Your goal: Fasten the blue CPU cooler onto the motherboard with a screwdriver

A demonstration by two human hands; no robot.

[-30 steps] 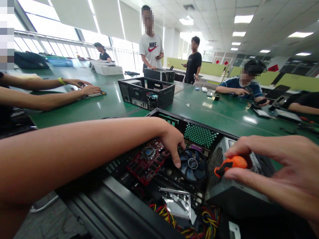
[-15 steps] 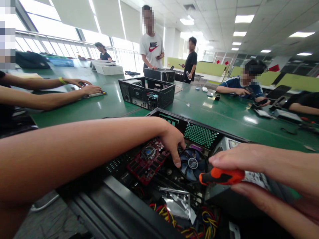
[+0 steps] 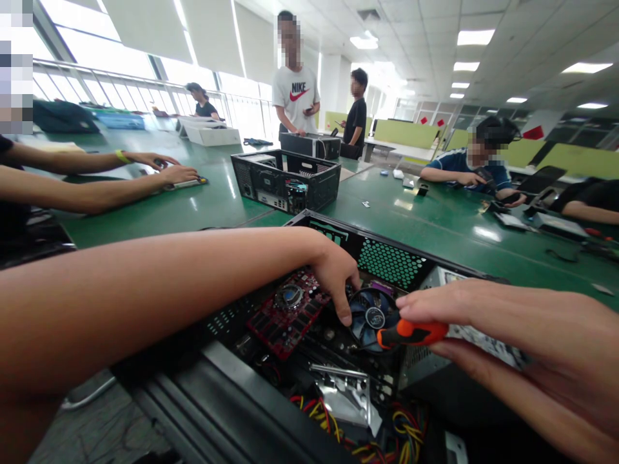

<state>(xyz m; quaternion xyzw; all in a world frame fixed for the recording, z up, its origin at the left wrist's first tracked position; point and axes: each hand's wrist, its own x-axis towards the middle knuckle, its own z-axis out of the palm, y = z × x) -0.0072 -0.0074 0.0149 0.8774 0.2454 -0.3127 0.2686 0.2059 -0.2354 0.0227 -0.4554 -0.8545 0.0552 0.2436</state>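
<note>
Right hand point(image 3: 541, 322) is pinching a screwdriver point(image 3: 411, 334) between thumb and fingertips, the orange-and-black handle pointing left and lying nearly level. Its front end is overlapping the lower right of the fan point(image 3: 375, 318) in view; the shaft is hiding, so I cannot tell whether it is touching anything. Left hand point(image 3: 333, 270) is curving downward at the fan's left edge, thumb and forefinger slightly spread; I cannot tell whether it is gripping or only touching the rim.

The fan is sitting inside an open black case point(image 3: 251, 399), between a red board point(image 3: 285, 316) and a grey metal box point(image 3: 416, 361). The red board is lying tilted, partly under the left wrist. A shiny bracket point(image 3: 343, 399) is lying nearer the person, with red, yellow and black wires point(image 3: 406, 428) bunching beside it.

Beyond the case, a second case point(image 3: 314, 190) is standing on the green surface point(image 3: 425, 225), with a third case point(image 3: 304, 147) just behind it. A person in a white shirt point(image 3: 297, 96) is standing there, near another in black point(image 3: 355, 122). At the right, a seated person in blue point(image 3: 483, 161) is leaning over the surface; at the left, a co-worker's arms point(image 3: 82, 187) are stretching across it.
</note>
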